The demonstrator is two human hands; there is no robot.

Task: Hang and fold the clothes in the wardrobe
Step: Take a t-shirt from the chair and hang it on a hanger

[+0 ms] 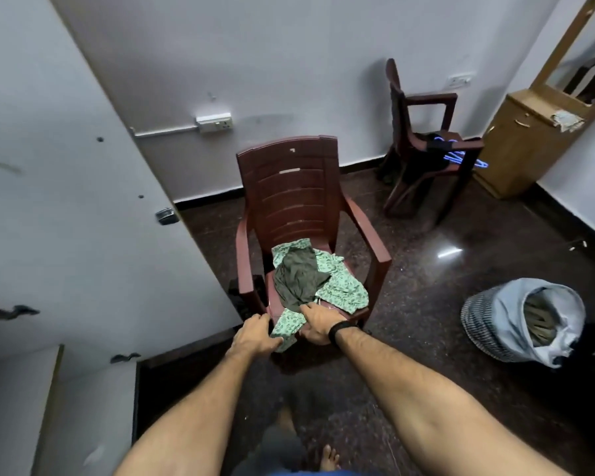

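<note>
A light green patterned garment lies crumpled on the seat of a maroon plastic chair, with a dark olive garment heaped on top of it. Both my hands are at the seat's front edge. My left hand grips a corner of the green patterned garment where it hangs over the edge. My right hand, with a black wristband, grips the same garment just right of that, its fingers curled into the cloth near the olive garment. The white wardrobe door stands at the left.
A second maroon chair at the back right carries blue hangers. A wooden dressing unit stands in the right corner. A cloth laundry bag holding clothes sits on the dark floor at right. My bare foot shows below.
</note>
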